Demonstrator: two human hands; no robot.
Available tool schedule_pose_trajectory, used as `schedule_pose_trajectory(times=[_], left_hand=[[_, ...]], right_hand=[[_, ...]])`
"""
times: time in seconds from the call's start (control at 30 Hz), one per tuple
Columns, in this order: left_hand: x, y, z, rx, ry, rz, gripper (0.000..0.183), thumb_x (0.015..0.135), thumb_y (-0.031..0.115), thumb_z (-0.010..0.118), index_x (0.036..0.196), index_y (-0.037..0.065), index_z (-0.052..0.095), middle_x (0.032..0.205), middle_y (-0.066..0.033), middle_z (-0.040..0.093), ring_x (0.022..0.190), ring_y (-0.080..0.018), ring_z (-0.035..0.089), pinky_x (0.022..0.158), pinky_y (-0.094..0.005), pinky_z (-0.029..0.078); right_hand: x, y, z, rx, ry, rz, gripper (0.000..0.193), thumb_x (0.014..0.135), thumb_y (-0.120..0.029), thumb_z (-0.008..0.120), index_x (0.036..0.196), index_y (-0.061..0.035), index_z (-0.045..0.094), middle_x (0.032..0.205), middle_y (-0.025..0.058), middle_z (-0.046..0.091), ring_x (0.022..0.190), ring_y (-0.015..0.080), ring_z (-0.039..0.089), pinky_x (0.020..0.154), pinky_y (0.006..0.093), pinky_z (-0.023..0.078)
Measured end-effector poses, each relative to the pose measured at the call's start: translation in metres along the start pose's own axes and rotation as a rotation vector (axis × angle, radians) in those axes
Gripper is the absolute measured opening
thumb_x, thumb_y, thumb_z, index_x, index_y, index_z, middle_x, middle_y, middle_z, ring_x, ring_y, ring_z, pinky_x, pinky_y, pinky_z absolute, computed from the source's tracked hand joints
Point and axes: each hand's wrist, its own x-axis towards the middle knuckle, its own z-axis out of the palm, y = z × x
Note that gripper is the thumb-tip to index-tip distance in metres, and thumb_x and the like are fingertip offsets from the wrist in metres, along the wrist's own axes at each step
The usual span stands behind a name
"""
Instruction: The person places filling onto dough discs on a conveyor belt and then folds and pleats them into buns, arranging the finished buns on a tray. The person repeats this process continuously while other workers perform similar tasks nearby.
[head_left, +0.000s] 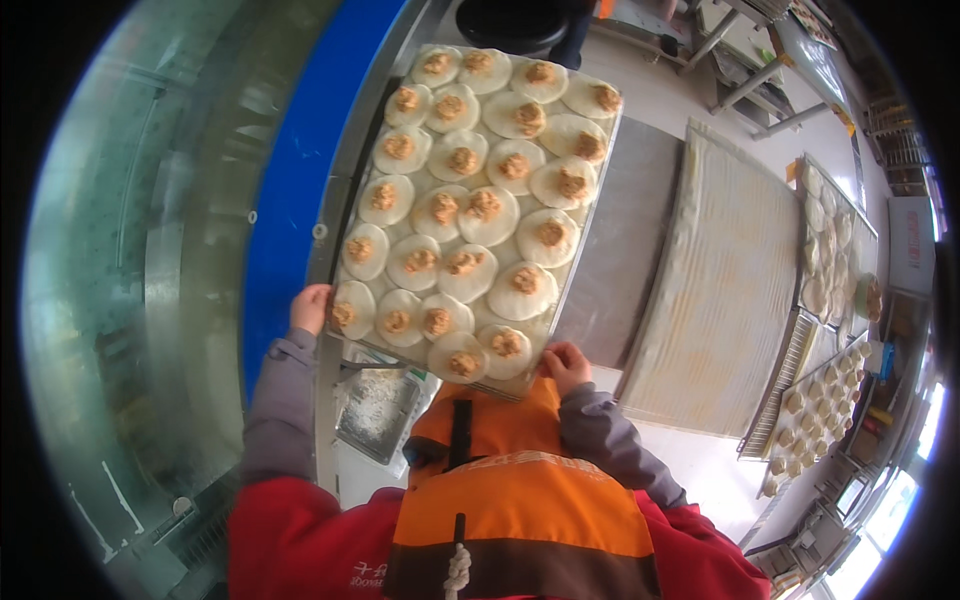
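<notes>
A large tray (572,292) lies in front of me, lined up with rows of flat round dough wrappers (461,155), each topped with a clump of orange-brown filling (483,205). My left hand (311,307) is closed on the tray's near left corner. At the near right corner, my right hand (566,366) pinches the edge, its thumb side toward the tray. The undersides of both grips are hidden by the tray and the fingers. Some wrappers near the front overlap one another.
A blue strip (300,190) and a glass-fronted unit (120,260) run along the left. To the right are a bare metal surface (630,220), a large cloth-covered board (715,290) and trays of dough pieces (815,410). Under the tray's near edge sits a floury metal pan (375,415).
</notes>
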Motion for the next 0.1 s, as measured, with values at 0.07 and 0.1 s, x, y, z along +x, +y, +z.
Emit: schedule_pose_trajectory(times=[0.07, 0.1], left_hand=[[-0.003, 0.006, -0.006, 0.211, 0.035, 0.209, 0.027, 0.096, 0.026, 0.054, 0.102, 0.005, 0.069, 0.095, -0.0145, 0.072, 0.09, -0.0252, 0.067, 0.08, -0.0341, 0.051], [-0.001, 0.006, -0.034, 0.223, 0.063, 0.203, 0.027, 0.096, 0.026, 0.054, 0.102, 0.005, 0.069, 0.095, -0.0145, 0.072, 0.09, -0.0252, 0.067, 0.08, -0.0341, 0.051]], right_hand=[[0.002, -0.004, 0.001, -0.115, -0.02, -0.049, 0.006, 0.094, -0.005, 0.055, 0.098, -0.002, 0.058, 0.084, 0.0114, 0.066, 0.073, 0.0179, 0.067, 0.063, 0.0293, 0.056], [0.01, -0.002, 0.024, -0.107, -0.045, -0.065, 0.006, 0.094, -0.005, 0.055, 0.098, -0.002, 0.058, 0.084, 0.0114, 0.066, 0.073, 0.0179, 0.067, 0.063, 0.0293, 0.056]])
